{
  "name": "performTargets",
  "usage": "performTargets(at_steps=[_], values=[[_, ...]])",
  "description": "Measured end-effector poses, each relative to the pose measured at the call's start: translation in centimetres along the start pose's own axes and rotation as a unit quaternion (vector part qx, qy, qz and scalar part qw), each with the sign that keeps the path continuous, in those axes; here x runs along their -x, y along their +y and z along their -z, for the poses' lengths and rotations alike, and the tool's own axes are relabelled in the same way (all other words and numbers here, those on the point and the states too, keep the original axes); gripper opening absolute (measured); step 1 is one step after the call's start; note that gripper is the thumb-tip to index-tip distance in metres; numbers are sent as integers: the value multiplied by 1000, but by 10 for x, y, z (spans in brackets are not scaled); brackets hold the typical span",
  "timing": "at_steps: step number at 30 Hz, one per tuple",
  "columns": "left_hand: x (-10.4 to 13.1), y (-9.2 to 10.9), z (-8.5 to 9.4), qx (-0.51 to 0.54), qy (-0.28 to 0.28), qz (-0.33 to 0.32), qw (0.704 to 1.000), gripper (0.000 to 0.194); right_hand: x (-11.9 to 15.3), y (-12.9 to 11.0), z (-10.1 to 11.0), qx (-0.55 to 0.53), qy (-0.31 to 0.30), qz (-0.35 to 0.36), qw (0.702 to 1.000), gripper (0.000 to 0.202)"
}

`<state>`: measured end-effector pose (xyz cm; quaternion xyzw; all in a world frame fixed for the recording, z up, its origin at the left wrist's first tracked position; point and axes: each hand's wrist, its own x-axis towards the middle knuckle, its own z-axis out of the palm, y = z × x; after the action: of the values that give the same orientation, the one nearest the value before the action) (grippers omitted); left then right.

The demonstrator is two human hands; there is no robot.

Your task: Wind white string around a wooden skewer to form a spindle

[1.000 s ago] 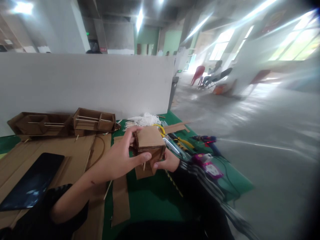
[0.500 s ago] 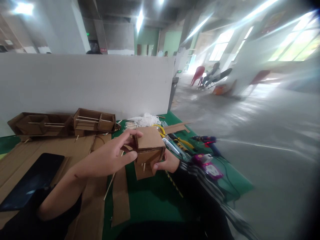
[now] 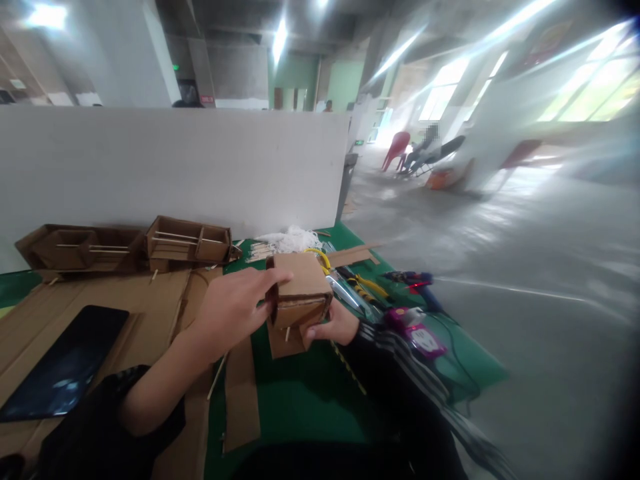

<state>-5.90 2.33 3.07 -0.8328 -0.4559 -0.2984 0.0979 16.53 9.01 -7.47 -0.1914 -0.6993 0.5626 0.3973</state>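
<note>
There it was, the cardboard box (image 3: 305, 277), mid-view between the two hands, above the green tabletop (image 3: 300, 417), though whether its base touched down could not be told. The right hand (image 3: 340, 323) had the lower right side, narrowed onto it, thumb at the front, its other fingers largely out of sight. The left hand (image 3: 235, 303) was up at the left edge, half curled, index finger laid over the top panel; gripping or merely pressing, the view didn't settle it. Light stuff, by the look of it: boxy cardboard, hardly a strain for one hand. The panels seemed stiff and dry enough not to slip, but the edges looked rough, and a hard pinch could well have dented a wall. Best hold, surely: broad and gentle on opposite sides, close to the corners where panels braced each other. And careful of that slender wooden stick (image 3: 288, 335), low at the front; likely fragile, no place for a thumb! Nearby, to the left, lay a cardboard strip (image 3: 243, 397).
</note>
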Motion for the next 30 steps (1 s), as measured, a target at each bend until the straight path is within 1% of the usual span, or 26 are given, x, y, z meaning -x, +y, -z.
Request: performTargets(at_steps=[2,4,6,7,9,12,15,20,22,24,26,30], values=[[1,1,-2,-40,42,-35,998,31,0,0,0,3,0,-2,1000,84],[0,3,-3,-79,89,-50,992,29,0,-1,-1,7,1,-2,1000,91],[-1,5,-3,-89,128,-53,986,27,0,-3,-2,9,0,1,1000,97],[-1,5,-3,-78,136,-57,986,28,0,-4,-3,8,-2,2,1000,98],[-2,6,-2,-44,127,-78,988,34,0,-5,-5,6,-3,4,1000,99],[-1,4,-3,-14,80,-102,991,51,1,-7,-8,11,0,6,1000,99],[0,1,-4,-8,46,-109,993,61,2,-6,-9,23,4,2,1000,100],[0,-1,-3,-9,52,-106,993,63,3,-6,-8,22,2,-6,1000,100],[-2,-1,1,-11,55,-94,994,61,4,-9,-9,6,-6,-14,1000,103],[-4,-3,5,-6,60,-65,996,58,6,-13,-9,-18,-14,-22,999,106],[-5,-7,9,7,67,-12,998,55,9,-20,-8,-40,-15,-26,999,105],[-2,-25,9,34,65,122,990,52,22,-39,-5,-92,3,-59,994,91]])
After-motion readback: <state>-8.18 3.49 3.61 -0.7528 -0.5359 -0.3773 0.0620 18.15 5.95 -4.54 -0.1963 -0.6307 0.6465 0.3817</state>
